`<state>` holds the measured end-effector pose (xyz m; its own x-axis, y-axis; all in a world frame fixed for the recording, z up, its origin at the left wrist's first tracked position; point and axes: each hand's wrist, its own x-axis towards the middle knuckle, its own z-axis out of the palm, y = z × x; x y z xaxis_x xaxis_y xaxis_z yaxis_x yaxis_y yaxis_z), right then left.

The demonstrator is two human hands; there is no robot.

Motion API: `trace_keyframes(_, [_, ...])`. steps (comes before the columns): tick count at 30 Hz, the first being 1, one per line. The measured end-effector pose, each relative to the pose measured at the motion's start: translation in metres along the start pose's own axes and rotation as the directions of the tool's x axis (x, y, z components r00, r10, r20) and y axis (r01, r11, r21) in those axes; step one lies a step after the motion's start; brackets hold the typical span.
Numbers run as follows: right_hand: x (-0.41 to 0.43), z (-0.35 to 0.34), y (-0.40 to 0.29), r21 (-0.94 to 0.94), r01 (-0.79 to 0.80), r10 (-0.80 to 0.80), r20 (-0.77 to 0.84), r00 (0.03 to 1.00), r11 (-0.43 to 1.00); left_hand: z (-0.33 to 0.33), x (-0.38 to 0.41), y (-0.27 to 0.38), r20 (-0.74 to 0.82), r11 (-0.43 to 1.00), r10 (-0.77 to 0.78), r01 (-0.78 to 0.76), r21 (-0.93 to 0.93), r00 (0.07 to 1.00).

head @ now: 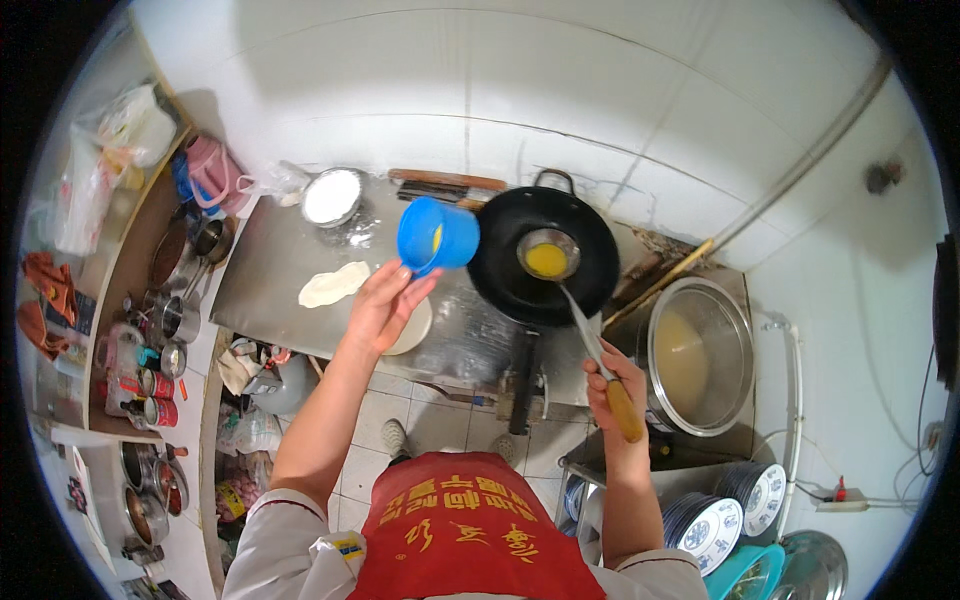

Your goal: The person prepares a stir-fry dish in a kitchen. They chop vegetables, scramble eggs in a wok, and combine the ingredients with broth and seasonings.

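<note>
My left hand grips a blue plastic cup, tilted on its side, with a little yellow liquid in its mouth. The wooden-handled ladle is in my right hand. Its bowl rests in or just over the black wok and holds yellow liquid, which looks like beaten egg. A flat piece of pale dough lies on the steel counter, left of the cup. Behind my left wrist a round pale disc is partly hidden.
A bowl of white powder stands at the counter's back, near a rolling pin. Right of the wok is a large steel pot of cloudy liquid. Stacked plates sit below it. Shelves with pans and cans line the left.
</note>
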<state>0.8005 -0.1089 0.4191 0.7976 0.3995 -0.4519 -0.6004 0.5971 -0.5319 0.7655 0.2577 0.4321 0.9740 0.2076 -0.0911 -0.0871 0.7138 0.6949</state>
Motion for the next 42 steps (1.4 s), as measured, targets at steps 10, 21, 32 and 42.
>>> trace_keyframes(10, [0.027,0.013,0.078,0.089,0.113,-0.116,0.027,0.993,0.99,-0.417,-0.232,0.094,-0.802,0.974,0.226,-0.147,0.173,0.553])
trace_keyframes(21, [-0.006,0.184,0.141,0.497,-0.115,0.061,0.125,0.99,0.86,-0.687,-0.403,0.201,-0.938,0.913,0.328,-0.218,0.345,-0.114])
trace_keyframes(32, [-0.034,0.247,0.188,0.724,-0.334,0.072,0.368,0.927,0.603,-0.656,-0.338,0.153,-0.888,0.909,0.4,-0.027,0.416,-0.225])
trace_keyframes(42, [0.054,0.029,-0.014,-0.062,0.082,-0.086,-0.073,0.994,0.995,-0.192,-0.134,-0.136,-0.08,0.807,-0.148,0.167,0.566,0.986])
